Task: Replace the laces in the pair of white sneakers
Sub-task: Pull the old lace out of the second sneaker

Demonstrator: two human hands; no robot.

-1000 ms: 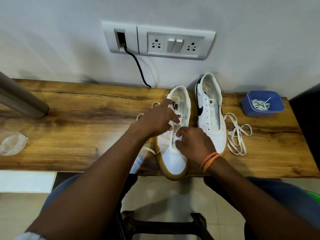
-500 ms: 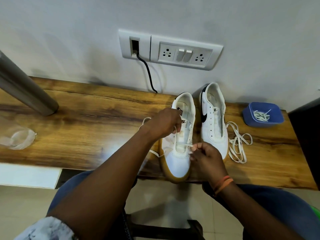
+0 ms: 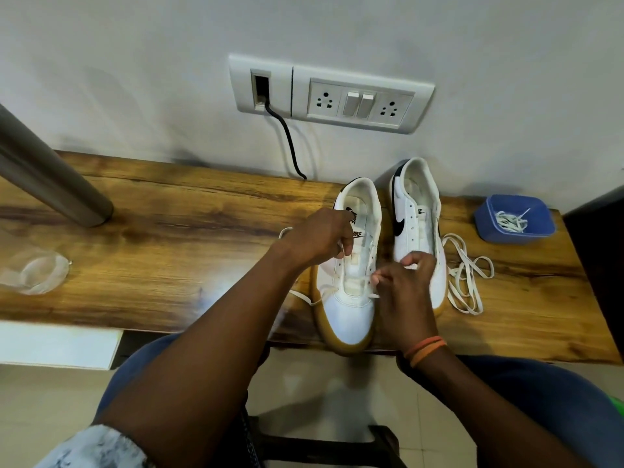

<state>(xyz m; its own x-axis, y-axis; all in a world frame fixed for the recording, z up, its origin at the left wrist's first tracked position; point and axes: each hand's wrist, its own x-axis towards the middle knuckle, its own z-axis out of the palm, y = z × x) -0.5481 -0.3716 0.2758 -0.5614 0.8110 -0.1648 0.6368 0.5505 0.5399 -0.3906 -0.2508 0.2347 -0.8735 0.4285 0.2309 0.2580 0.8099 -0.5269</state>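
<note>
Sneakers [image 3: 351,265] sit on the table [image 3: 169,251] — the near one under both hands. Left hand [image 3: 320,238] pinches the lace [image 3: 324,292] by its fingers; right hand [image 3: 405,285] pinches the other end. Second sneaker [image 3: 417,224] stands just behind the right hand — loose lace [image 3: 467,275] beside it.

A wooden table [image 3: 162,231] stands against a white wall [image 3: 135,62] over a pale tiled floor [image 3: 50,417].

Wall socket panel [image 3: 332,96] with black cable [image 3: 287,140], metal post [image 3: 50,184] on wooden table [image 3: 169,238].
</note>
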